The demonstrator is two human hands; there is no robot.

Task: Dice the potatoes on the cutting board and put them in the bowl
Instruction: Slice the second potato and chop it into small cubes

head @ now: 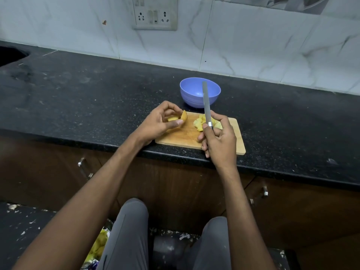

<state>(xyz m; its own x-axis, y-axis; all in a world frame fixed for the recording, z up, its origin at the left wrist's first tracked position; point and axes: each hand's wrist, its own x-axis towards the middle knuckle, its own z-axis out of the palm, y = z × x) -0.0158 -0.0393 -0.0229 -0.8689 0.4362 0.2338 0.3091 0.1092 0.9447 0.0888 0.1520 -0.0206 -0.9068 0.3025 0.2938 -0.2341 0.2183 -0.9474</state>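
A wooden cutting board (181, 136) lies at the front edge of the black counter. My left hand (159, 121) holds potato pieces (182, 117) between fingers and thumb, just above the board's left end. A heap of diced potato (199, 122) sits in the middle of the board. My right hand (220, 140) grips the handle of a knife (206, 103), blade raised and pointing away toward the bowl. The blue bowl (190, 90) stands just behind the board; I see no potato inside it.
The black stone counter (97, 98) stretches left to a sink (9, 54) at the far left. A tiled wall with a socket panel (154, 14) rises behind. Cabinet handles (83, 168) lie below the counter. A yellow bag (99, 246) lies on the floor by my legs.
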